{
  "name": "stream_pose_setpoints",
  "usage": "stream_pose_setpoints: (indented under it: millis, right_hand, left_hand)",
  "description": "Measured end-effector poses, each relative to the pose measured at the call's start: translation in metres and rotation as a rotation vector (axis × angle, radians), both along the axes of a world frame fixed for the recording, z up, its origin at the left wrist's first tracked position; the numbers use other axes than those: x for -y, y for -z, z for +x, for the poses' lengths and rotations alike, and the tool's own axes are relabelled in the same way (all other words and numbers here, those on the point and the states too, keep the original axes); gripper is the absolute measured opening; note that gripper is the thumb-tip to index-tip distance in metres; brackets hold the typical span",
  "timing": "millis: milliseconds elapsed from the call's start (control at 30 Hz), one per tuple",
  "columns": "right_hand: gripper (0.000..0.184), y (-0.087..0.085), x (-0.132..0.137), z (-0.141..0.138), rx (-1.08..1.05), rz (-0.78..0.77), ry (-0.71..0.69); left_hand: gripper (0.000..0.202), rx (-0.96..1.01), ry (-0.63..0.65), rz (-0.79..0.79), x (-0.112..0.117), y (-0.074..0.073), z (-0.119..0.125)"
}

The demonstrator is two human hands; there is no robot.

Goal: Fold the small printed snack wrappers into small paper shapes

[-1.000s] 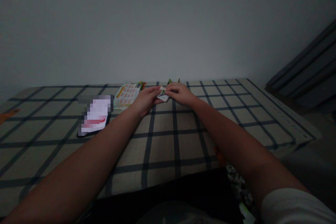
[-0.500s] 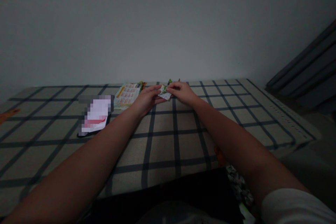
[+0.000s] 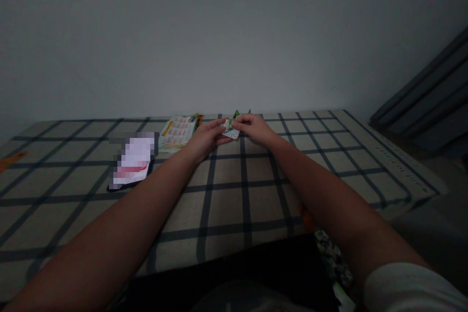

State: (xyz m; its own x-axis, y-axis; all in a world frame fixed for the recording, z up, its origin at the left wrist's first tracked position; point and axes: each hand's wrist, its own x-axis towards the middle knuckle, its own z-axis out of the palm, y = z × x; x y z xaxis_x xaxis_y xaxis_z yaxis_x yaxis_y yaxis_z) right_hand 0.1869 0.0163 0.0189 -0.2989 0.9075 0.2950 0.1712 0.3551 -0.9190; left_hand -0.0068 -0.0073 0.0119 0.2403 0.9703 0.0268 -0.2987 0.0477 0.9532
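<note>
Near the far edge of the table, both my hands meet at a small folded piece of green-and-white printed paper [image 3: 230,132]. My left hand [image 3: 208,137] holds it from the left, thumb on top and fingers beneath. On its right side my right hand [image 3: 254,127] pinches the paper between thumb and fingertips. A green corner sticks up behind the right fingers; whether it belongs to the same piece I cannot tell. Just left of my left hand lies a printed sheet or packet [image 3: 178,132] with rows of small panels.
A phone [image 3: 133,161] with a lit, blurred screen lies left of my left forearm. An orange object [image 3: 12,160] is at the far left edge. The checked tablecloth [image 3: 226,204] runs to a plain wall [image 3: 234,34]; a grey curtain [image 3: 431,83] hangs at right.
The folded paper has shifted and turned slightly in my fingers, showing a little more of its white side. My arms and the other things stay where they were.
</note>
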Motion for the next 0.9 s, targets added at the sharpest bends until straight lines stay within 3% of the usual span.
stream_pose_setpoints:
  millis: [100, 300, 533, 700, 900]
  right_hand:
    - [0.018, -0.0006, 0.0009, -0.0011, -0.029, -0.029, -0.007]
    - [0.013, -0.0001, 0.0034, -0.0056, -0.064, -0.05, -0.025]
    - [0.019, 0.0038, 0.0011, -0.0044, -0.041, 0.016, -0.003]
    - [0.033, 0.0068, -0.0007, -0.0038, -0.117, -0.016, 0.019]
    - [0.02, 0.0037, -0.0003, -0.0029, -0.092, -0.041, -0.056]
  left_hand:
    - [0.023, -0.034, -0.001, 0.051, 0.0029, -0.0006, 0.0009]
    - [0.042, -0.215, -0.094, 0.183, 0.0074, 0.0014, -0.0002]
    - [0.027, -0.351, -0.179, 0.306, 0.0034, 0.0027, -0.0046]
    - [0.03, -0.307, -0.15, 0.29, -0.0006, 0.0061, -0.0052]
    - [0.034, -0.217, -0.144, 0.232, -0.0024, 0.0056, -0.0043]
